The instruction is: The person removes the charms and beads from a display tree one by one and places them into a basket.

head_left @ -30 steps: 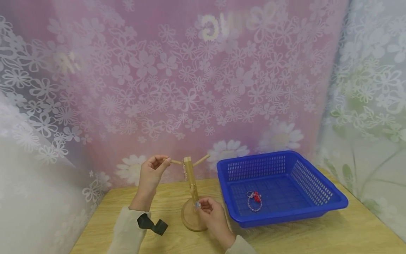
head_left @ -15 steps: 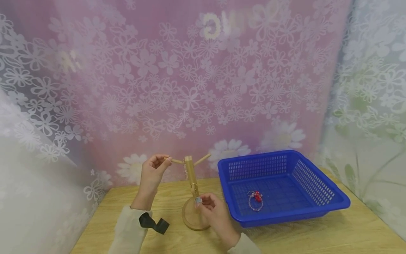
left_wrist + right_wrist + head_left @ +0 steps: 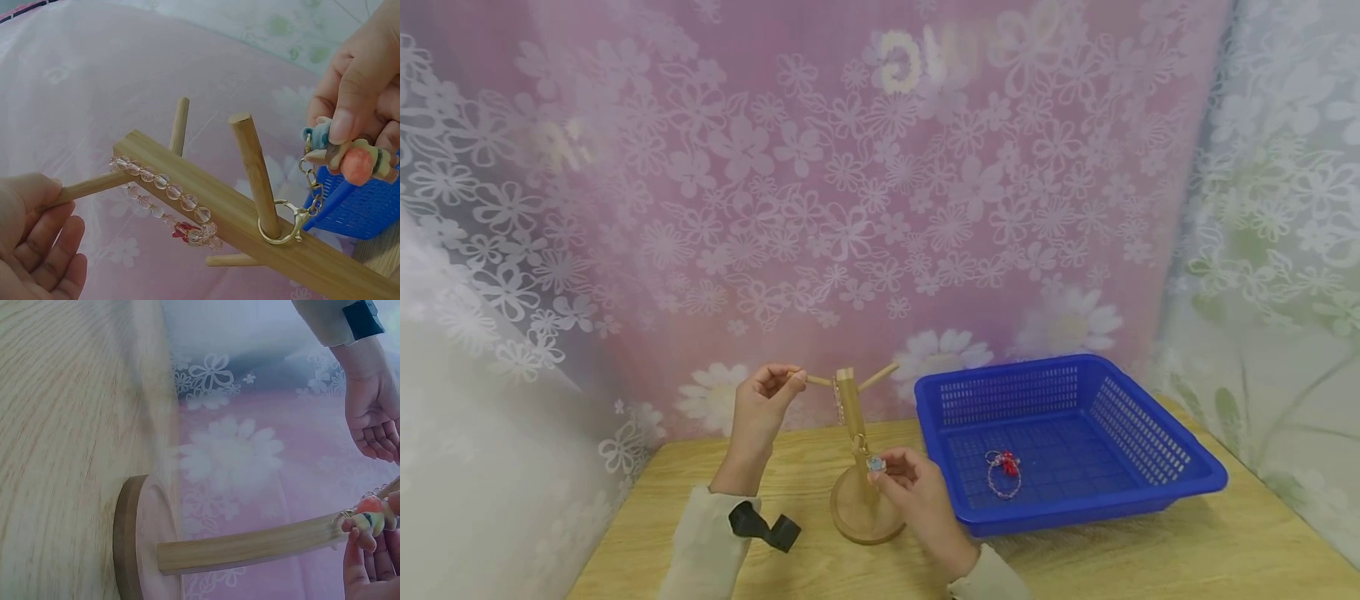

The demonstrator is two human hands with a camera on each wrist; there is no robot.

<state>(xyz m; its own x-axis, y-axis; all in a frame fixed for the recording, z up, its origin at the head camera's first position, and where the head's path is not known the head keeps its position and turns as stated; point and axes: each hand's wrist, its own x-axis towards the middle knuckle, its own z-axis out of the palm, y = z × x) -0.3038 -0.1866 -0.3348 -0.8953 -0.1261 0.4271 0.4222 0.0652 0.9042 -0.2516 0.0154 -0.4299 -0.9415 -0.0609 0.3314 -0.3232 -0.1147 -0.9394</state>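
Note:
A wooden stand (image 3: 848, 408) with several pegs rises from a round base (image 3: 130, 544). My left hand (image 3: 757, 412) pinches the end of one upper peg (image 3: 94, 186) between thumb and finger. From that peg, close to the post, hangs a clear pink beaded bracelet (image 3: 175, 190) with a red charm. In my right hand (image 3: 921, 500) is a keychain (image 3: 356, 164) with a small coloured figurine, pinched by thumb and fingers. Its gold clasp (image 3: 301, 219) loops around a lower peg (image 3: 255, 169) near the post, and a short chain runs from it to the figurine.
A blue plastic basket (image 3: 1075, 514) stands on the wooden table (image 3: 805, 467) to the right. Inside it lies another beaded bracelet (image 3: 1003, 482) with a red charm. A black strap (image 3: 766, 528) sticks out from the left sleeve. Floral curtains (image 3: 820, 208) hang behind the table.
My right hand has shifted slightly up and to the right with the keychain's figurine, away from the post. The left hand keeps its place on the peg.

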